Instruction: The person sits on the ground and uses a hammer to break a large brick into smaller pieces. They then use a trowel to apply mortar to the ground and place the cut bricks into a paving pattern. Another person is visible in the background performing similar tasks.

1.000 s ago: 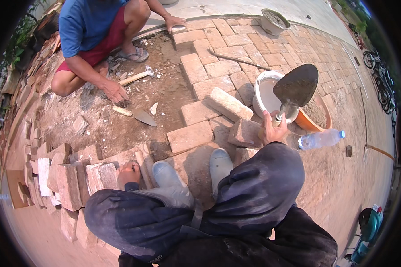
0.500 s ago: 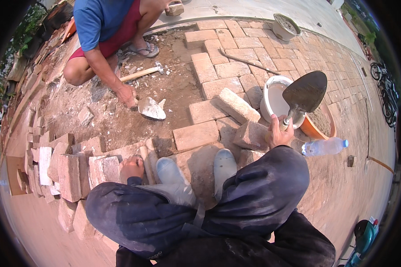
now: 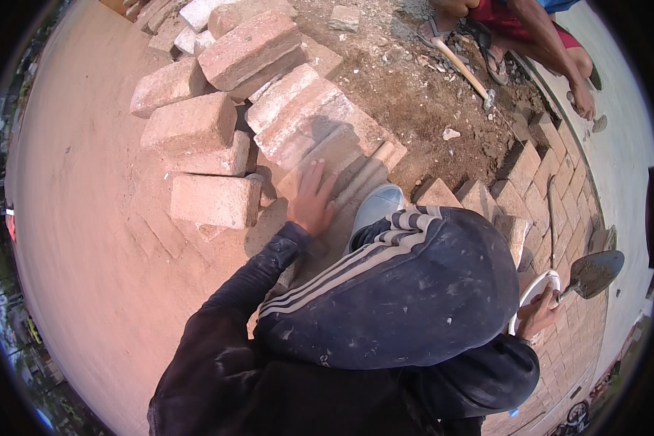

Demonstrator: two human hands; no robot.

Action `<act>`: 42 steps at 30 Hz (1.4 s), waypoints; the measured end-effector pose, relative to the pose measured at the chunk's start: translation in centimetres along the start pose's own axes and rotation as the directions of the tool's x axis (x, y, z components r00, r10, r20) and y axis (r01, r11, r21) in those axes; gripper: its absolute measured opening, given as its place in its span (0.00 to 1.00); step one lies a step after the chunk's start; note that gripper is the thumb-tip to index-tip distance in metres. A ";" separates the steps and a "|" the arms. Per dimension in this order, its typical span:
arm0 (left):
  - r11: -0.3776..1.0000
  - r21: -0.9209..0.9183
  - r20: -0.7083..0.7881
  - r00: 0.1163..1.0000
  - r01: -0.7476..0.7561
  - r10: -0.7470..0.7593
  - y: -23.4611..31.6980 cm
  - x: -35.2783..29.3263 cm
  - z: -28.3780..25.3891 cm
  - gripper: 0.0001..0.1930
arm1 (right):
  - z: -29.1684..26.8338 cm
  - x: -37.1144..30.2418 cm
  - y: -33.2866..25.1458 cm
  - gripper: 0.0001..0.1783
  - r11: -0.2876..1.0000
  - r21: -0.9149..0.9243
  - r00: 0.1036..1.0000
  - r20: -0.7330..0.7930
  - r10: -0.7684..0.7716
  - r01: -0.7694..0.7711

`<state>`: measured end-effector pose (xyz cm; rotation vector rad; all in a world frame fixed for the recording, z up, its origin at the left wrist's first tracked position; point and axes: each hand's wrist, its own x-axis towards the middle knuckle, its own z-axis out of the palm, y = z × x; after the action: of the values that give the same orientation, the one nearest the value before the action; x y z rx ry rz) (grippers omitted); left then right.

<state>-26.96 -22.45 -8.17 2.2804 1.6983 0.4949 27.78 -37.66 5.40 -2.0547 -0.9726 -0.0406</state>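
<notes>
My left hand [image 3: 312,198] rests on a paving brick [image 3: 331,154] in the row beside my boot [image 3: 378,206], its fingers spread over the brick's face. Rough reddish bricks [image 3: 250,45] are piled loosely just beyond and to the left of it. On the far right, my right hand [image 3: 538,317] is closed round the handle of a trowel [image 3: 594,275] whose broad blade is smeared with grey mortar. Under that hand shows the rim of a white bucket [image 3: 514,318], partly hidden by my knee.
Laid pavers [image 3: 538,192] cover the ground at right, with a thin bent rod [image 3: 552,221] on them. A wooden-handled hammer [image 3: 461,69] lies on the dug soil. A co-worker's hand [image 3: 581,102] is near the pavement's far edge. One more brick [image 3: 344,18] lies farther off.
The view has swung left toward the brick pile. My left hand has shifted onto a brick's face. My right hand still holds the trowel. The co-worker's arm has moved toward the pavement's far edge.
</notes>
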 end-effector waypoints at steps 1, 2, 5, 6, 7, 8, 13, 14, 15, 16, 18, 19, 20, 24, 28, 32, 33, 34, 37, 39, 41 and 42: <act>0.999 -0.003 0.009 0.999 0.049 -0.049 -0.3 -1.7 -1.0 0.37 | 0.9 1.3 -1.8 0.16 0.998 0.039 0.998 0.040 0.037 -0.039; 0.988 0.035 -0.024 0.988 0.151 -0.150 -0.8 -3.3 -1.5 0.38 | 1.7 2.4 -3.6 0.16 0.994 0.073 0.994 0.079 0.077 -0.082; 0.938 0.071 -0.194 0.928 0.338 -0.320 -1.0 -4.6 -1.5 0.44 | 0.4 5.5 -6.2 0.15 0.977 -0.114 0.970 0.183 -0.158 0.181; 0.944 0.015 -0.208 0.924 0.330 -0.320 -1.3 -4.7 -1.1 0.44 | 0.1 6.3 -7.2 0.15 0.947 -0.174 0.948 0.222 -0.229 0.270; 0.946 -0.041 -0.221 0.920 0.322 -0.322 -1.8 -4.8 -0.6 0.45 | -0.2 6.8 -8.2 0.15 0.936 -0.159 0.927 0.263 -0.267 0.315; 0.946 -0.093 -0.236 0.917 0.309 -0.323 -2.0 -4.5 -0.3 0.45 | -0.3 6.8 -10.1 0.15 0.924 -0.140 0.904 0.302 -0.303 0.357; 0.896 -0.180 -0.202 0.876 0.405 -0.437 -2.8 -3.5 0.2 0.46 | 1.8 6.3 -14.5 0.15 0.865 -0.151 0.823 0.419 -0.383 0.479; 0.899 -0.211 -0.226 0.876 0.384 -0.427 -3.0 -3.3 0.3 0.46 | 2.0 6.1 -14.4 0.15 0.861 -0.142 0.814 0.429 -0.391 0.488; 0.911 -0.175 -0.212 0.889 0.373 -0.405 -2.9 -3.5 0.3 0.46 | 2.4 5.8 -14.1 0.16 0.857 -0.133 0.805 0.439 -0.399 0.497; 0.922 -0.139 -0.198 0.902 0.362 -0.384 -2.5 -4.2 0.2 0.45 | 2.8 5.6 -13.9 0.16 0.854 -0.122 0.795 0.449 -0.407 0.506; 0.935 -0.084 -0.184 0.916 0.345 -0.355 -1.5 -5.0 -0.2 0.45 | 3.3 5.2 -14.3 0.17 0.853 -0.104 0.782 0.468 -0.411 0.511; 0.938 -0.068 -0.188 0.919 0.339 -0.346 -1.0 -5.2 -0.4 0.45 | 3.6 5.0 -14.6 0.17 0.867 -0.094 0.785 0.481 -0.390 0.489; 0.942 -0.056 -0.181 0.925 0.330 -0.335 -0.3 -5.4 -0.6 0.45 | 3.4 4.7 -14.8 0.17 0.881 -0.095 0.788 0.499 -0.360 0.463; 0.977 -0.134 -0.161 0.969 0.167 -0.188 -1.0 -5.1 -3.2 0.38 | 3.7 4.9 -14.3 0.16 0.908 -0.054 0.793 0.510 -0.332 0.415; 0.967 -0.159 -0.168 0.960 0.197 -0.223 -0.2 -4.2 -3.8 0.33 | 4.2 4.3 -14.3 0.16 0.918 0.003 0.794 0.502 -0.343 0.395; 0.992 -0.095 -0.162 0.982 0.079 -0.094 1.1 -0.7 -4.5 0.33 | 3.2 4.4 -14.6 0.16 0.896 -0.093 0.772 0.551 -0.318 0.435; 0.992 -0.085 -0.201 0.973 0.096 -0.112 1.2 0.9 -5.0 0.33 | 2.7 4.2 -14.5 0.16 0.894 -0.109 0.773 0.555 -0.308 0.434; 0.991 -0.073 -0.244 0.962 0.110 -0.125 1.0 3.0 -5.5 0.33 | 2.3 4.0 -14.4 0.16 0.893 -0.122 0.775 0.556 -0.300 0.433; 0.960 0.007 -0.224 0.936 0.279 -0.270 -1.5 8.6 -5.8 0.42 | 1.6 3.8 -13.3 0.16 0.907 -0.125 0.780 0.566 -0.267 0.401; 0.944 -0.004 -0.118 0.937 0.331 -0.329 -2.6 12.2 -5.9 0.50 | 1.1 3.6 -12.6 0.17 0.911 -0.121 0.780 0.567 -0.263 0.395; 0.934 -0.017 0.019 0.934 0.357 -0.356 -3.9 16.0 -5.4 0.56 | 0.5 3.6 -11.7 0.18 0.903 -0.111 0.777 0.561 -0.287 0.414; 0.928 -0.024 0.095 0.925 0.372 -0.368 -5.5 17.6 -4.7 0.58 | 0.7 3.7 -11.5 0.18 0.899 -0.105 0.769 0.566 -0.298 0.426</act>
<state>-29.13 -4.00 -4.07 1.8555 1.9880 0.3356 22.66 -30.92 14.04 -2.0904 -1.7927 0.2475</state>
